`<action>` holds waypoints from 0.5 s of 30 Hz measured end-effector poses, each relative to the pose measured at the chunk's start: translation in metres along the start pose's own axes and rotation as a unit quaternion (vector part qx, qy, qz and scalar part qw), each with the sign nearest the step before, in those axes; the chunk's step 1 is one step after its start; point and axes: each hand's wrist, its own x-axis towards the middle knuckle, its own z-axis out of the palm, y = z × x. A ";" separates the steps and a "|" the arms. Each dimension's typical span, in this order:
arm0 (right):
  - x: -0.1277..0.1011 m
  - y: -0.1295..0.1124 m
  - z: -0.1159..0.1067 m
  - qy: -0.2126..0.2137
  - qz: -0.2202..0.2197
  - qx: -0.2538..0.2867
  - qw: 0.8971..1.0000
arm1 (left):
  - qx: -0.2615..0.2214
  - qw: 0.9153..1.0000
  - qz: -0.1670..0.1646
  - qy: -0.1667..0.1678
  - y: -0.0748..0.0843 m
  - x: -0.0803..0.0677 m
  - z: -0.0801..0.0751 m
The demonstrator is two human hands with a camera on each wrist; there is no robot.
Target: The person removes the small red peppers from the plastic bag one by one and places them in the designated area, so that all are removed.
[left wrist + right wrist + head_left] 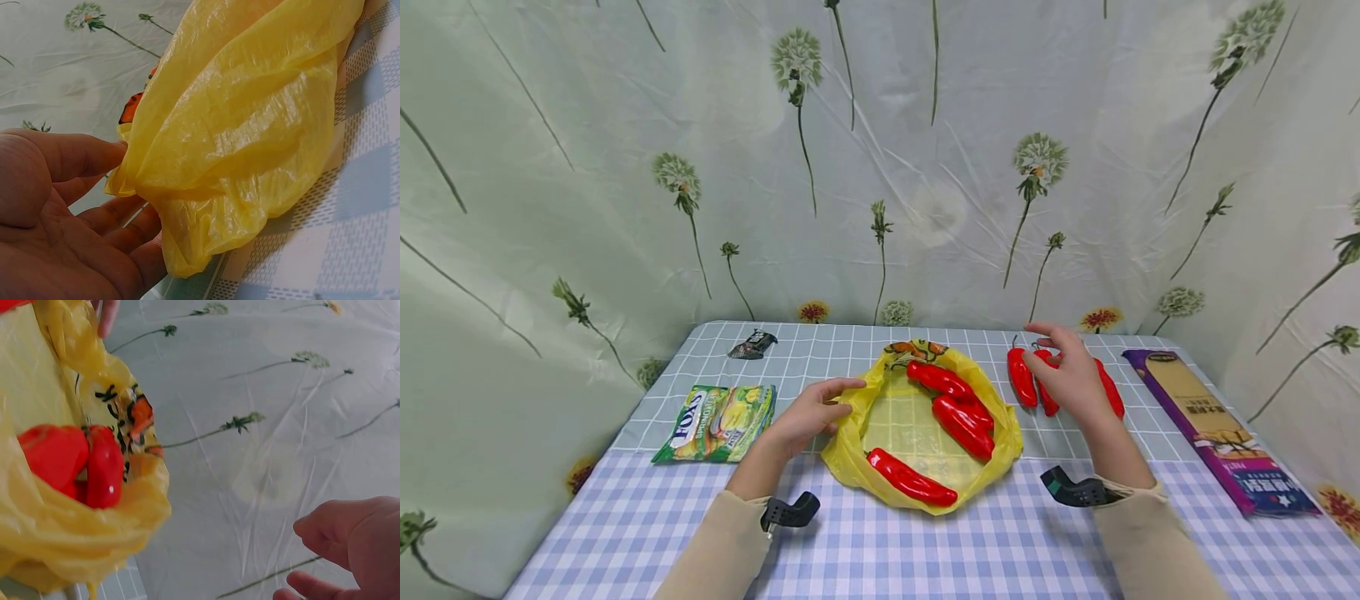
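Observation:
A yellow plastic bag lies spread with its mouth up in the middle of the table. Inside it are several red peppers, one near the front and others at the right. My left hand pinches the bag's left rim between thumb and fingers; in the left wrist view the yellow film folds there. Over the back right of the table is my right hand, fingers loosely bent and holding nothing. Under and beside it lie more red peppers, partly hidden by the hand.
A green FOX'S candy packet lies left of the bag. Behind it is a small dark wrapper. A long purple and tan package lies along the right edge. A flowered curtain hangs behind the table.

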 end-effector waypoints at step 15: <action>-0.009 -0.014 0.032 -0.071 -0.078 -0.029 0.994 | -0.004 1.000 -0.003 0.004 -0.002 0.002 0.000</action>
